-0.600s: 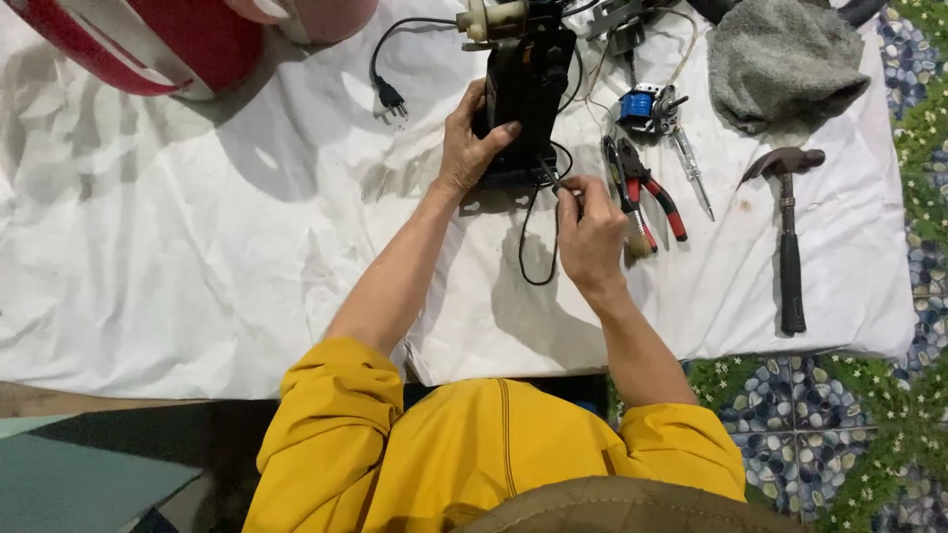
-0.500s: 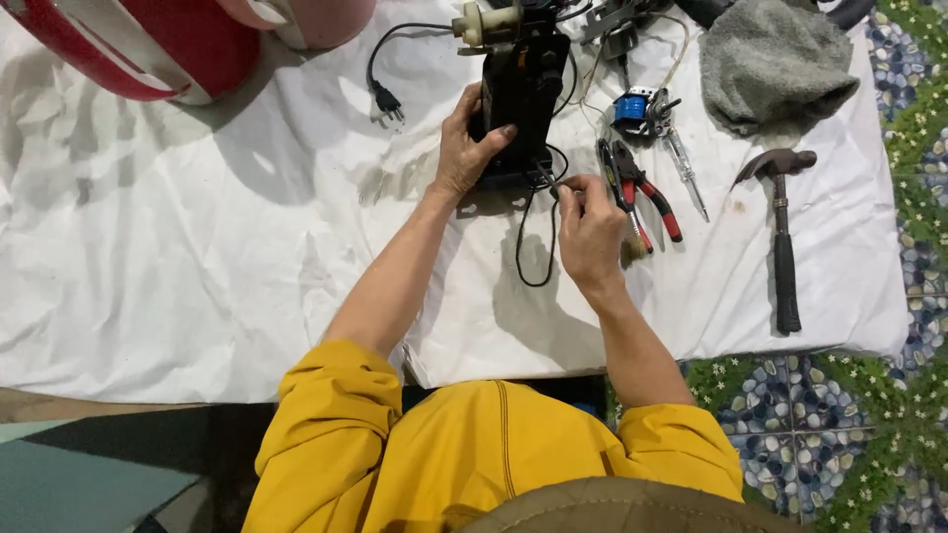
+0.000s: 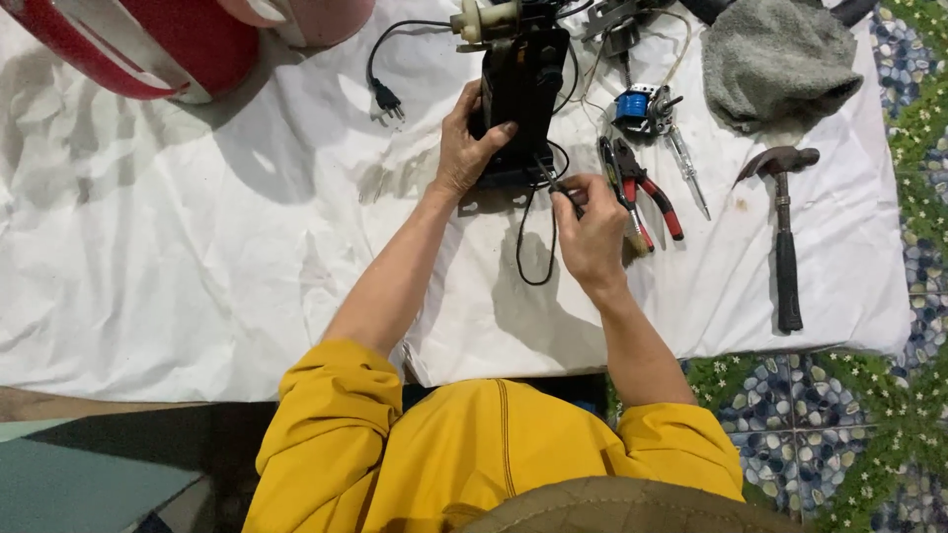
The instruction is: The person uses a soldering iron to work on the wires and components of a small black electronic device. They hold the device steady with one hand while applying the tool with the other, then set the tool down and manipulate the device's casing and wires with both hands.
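A black box-shaped device [image 3: 523, 94] stands on the white cloth [image 3: 197, 257], with a cream-coloured part at its top and a black cord looping below it. My left hand [image 3: 467, 148] grips the device's left side, thumb across its front. My right hand [image 3: 591, 229] pinches a thin tool [image 3: 553, 181] whose tip touches the device's lower right corner. Red-handled pliers [image 3: 647, 192] lie just right of that hand.
A black plug [image 3: 387, 102] and cable lie left of the device. A small blue motor [image 3: 640, 107], a screwdriver [image 3: 686, 168], a hammer [image 3: 782, 232] and a grey cloth [image 3: 780, 59] are at the right. A red-and-white object [image 3: 148, 44] sits at top left. Patterned floor borders the right.
The view has shifted slightly. My right hand has edged up toward the device's lower corner with the thin tool; my left hand keeps its grip.
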